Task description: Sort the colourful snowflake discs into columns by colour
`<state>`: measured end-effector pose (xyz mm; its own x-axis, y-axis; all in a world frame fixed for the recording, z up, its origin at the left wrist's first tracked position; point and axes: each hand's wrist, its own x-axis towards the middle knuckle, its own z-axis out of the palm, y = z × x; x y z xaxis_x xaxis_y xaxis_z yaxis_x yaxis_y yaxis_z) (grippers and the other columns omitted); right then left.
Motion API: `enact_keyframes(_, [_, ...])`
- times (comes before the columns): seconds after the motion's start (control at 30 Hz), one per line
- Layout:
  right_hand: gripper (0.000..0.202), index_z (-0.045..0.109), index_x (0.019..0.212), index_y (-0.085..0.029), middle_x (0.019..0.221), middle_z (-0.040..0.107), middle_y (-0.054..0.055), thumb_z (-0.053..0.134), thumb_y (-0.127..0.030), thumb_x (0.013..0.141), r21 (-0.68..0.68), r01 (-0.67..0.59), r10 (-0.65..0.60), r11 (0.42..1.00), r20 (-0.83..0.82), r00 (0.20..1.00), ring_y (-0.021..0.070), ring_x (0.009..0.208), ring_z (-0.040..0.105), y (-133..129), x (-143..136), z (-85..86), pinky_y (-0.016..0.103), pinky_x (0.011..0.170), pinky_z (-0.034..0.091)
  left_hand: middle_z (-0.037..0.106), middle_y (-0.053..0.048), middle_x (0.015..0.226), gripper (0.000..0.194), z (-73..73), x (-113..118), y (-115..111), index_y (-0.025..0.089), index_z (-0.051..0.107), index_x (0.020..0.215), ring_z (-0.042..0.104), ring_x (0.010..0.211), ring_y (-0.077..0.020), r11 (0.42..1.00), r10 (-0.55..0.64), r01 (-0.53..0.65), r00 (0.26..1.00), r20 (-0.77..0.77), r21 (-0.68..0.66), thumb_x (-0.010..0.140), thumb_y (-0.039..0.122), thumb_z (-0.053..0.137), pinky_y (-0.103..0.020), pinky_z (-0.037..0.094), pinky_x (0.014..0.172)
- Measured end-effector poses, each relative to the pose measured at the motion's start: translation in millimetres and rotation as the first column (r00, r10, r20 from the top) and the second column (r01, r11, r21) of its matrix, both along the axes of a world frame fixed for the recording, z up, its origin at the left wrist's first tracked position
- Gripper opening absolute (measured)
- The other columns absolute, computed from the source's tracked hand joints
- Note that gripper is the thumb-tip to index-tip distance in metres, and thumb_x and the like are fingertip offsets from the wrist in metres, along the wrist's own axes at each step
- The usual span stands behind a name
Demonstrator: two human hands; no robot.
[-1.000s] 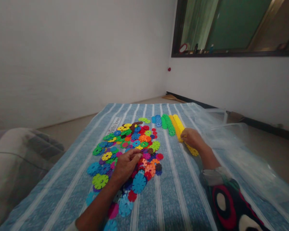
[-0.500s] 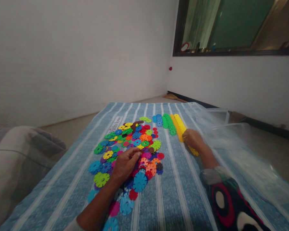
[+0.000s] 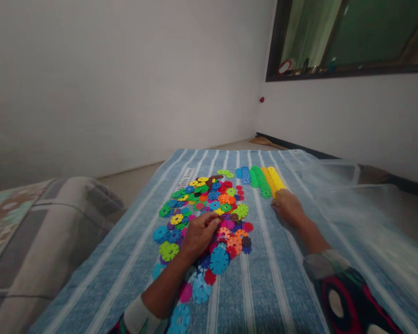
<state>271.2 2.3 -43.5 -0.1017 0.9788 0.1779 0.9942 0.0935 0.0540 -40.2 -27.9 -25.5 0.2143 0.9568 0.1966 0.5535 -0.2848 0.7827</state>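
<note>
Many coloured notched discs lie in a loose pile on the striped cloth. My left hand (image 3: 199, 233) rests over the middle of this pile, thumb and fingers pinched together; what they hold is too small to make out. To the right, my right hand (image 3: 287, 207) is closed at the near end of the yellow row (image 3: 275, 177), and whatever it grips is hidden. Beside that row lie an orange row (image 3: 267, 180), a green row (image 3: 264, 183) and a short blue row (image 3: 245, 175). Light green discs (image 3: 225, 173) sit at the pile's far edge.
A blue cloth with white stripes (image 3: 261, 297) covers the table. Clear plastic containers (image 3: 365, 197) stand along its right side. A grey padded cover (image 3: 59, 222) is at the left. Walls and a window (image 3: 369, 37) lie beyond.
The view has turned left, shifting everything rightwards in the picture. My right hand has moved slightly against the yellow row, and the row's near part no longer shows below it. My left hand stays pinched.
</note>
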Motion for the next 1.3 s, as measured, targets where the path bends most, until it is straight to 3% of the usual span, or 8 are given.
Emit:
enact_keyframes(0.2, [0.026, 0.072, 0.076, -0.015, 0.091, 0.062, 0.015, 0.05, -0.021, 0.089, 0.004, -0.033, 0.033, 0.999, 0.0, 0.999, 0.024, 0.091, 0.055, 0, 3, -4.2, 0.031, 0.071, 0.035, 0.071, -0.002, 0.078, 0.026, -6.5, -2, -1, 0.019, 0.069, 0.082, 0.063, 0.075, -0.0169, 1.0, 0.008, -0.009, 1.0, 0.027, 0.023, 0.081, 0.035, 0.049, -0.027, 0.047, 0.07])
enact_keyframes(0.33, [0.022, 0.071, 0.079, -0.018, 0.094, 0.063, 0.011, 0.052, -0.022, 0.088, 0.007, -0.09, 0.09, 0.996, -0.021, 0.996, 0.0221, 0.093, 0.055, 1, -9, -2.7, 0.029, 0.075, 0.035, 0.07, -0.002, 0.076, 0.025, -10.1, -7, 5, 0.018, 0.069, 0.08, 0.062, 0.072, -0.0166, 0.997, 0.044, -0.046, 0.998, 0.034, 0.066, 0.08, 0.035, 0.05, -0.027, 0.047, 0.068])
enact_keyframes(0.53, [0.026, 0.067, 0.075, -0.017, 0.082, 0.062, 0.008, 0.046, -0.019, 0.09, 0.077, -0.279, 0.286, 0.957, -0.098, 0.953, 0.0185, 0.084, 0.054, -1, -46, -14.7, 0.027, 0.073, 0.033, 0.073, -0.004, 0.093, 0.03, -5.8, -41, 25, 0.019, 0.071, 0.093, 0.066, 0.086, -0.0202, 0.962, 0.243, -0.229, 0.966, -0.089, 0.146, 0.083, 0.032, 0.047, -0.032, 0.05, 0.083])
enact_keyframes(0.67, [0.029, 0.065, 0.077, -0.017, 0.08, 0.062, 0.007, 0.041, -0.018, 0.093, 0.105, -0.342, 0.354, 0.934, -0.128, 0.926, 0.0168, 0.08, 0.053, -5, -62, -29.0, 0.027, 0.07, 0.031, 0.069, -0.009, 0.116, 0.035, -3.5, -79, 41, 0.017, 0.069, 0.108, 0.06, 0.113, -0.0246, 0.897, 0.434, -0.371, 0.841, -0.322, 0.24, 0.083, 0.026, 0.045, -0.035, 0.043, 0.102])
enact_keyframes(0.77, [0.028, 0.064, 0.079, -0.017, 0.082, 0.062, 0.007, 0.04, -0.017, 0.093, 0.102, -0.339, 0.35, 0.935, -0.137, 0.926, 0.0168, 0.078, 0.053, -7, -66, -36.0, 0.027, 0.068, 0.031, 0.061, -0.009, 0.132, 0.043, -6.3, -102, 49, 0.017, 0.061, 0.123, 0.051, 0.126, -0.0243, 0.913, 0.406, -0.334, 0.781, -0.474, 0.232, 0.083, 0.022, 0.048, -0.035, 0.035, 0.109])
enact_keyframes(0.9, [0.027, 0.063, 0.08, -0.017, 0.084, 0.062, 0.007, 0.04, -0.016, 0.093, 0.109, -0.334, 0.348, 0.936, -0.15, 0.926, 0.0178, 0.081, 0.054, -9, -64, -40.3, 0.027, 0.071, 0.033, 0.049, -0.011, 0.144, 0.052, -13.2, -114, 52, 0.016, 0.047, 0.136, 0.045, 0.132, -0.0243, 0.946, 0.317, -0.294, 0.753, -0.577, 0.135, 0.085, 0.024, 0.048, -0.035, 0.033, 0.11])
enact_keyframes(1.3, [0.024, 0.062, 0.08, -0.019, 0.084, 0.062, 0.007, 0.041, -0.015, 0.09, 0.161, -0.343, 0.371, 0.926, -0.204, 0.906, 0.0188, 0.082, 0.055, -8, -62, -48.4, 0.028, 0.073, 0.036, 0.058, -0.012, 0.134, 0.042, -14.0, -119, 48, 0.019, 0.054, 0.128, 0.054, 0.121, -0.0245, 0.902, 0.394, -0.413, 0.673, -0.626, 0.125, 0.088, 0.029, 0.047, -0.034, 0.039, 0.098])
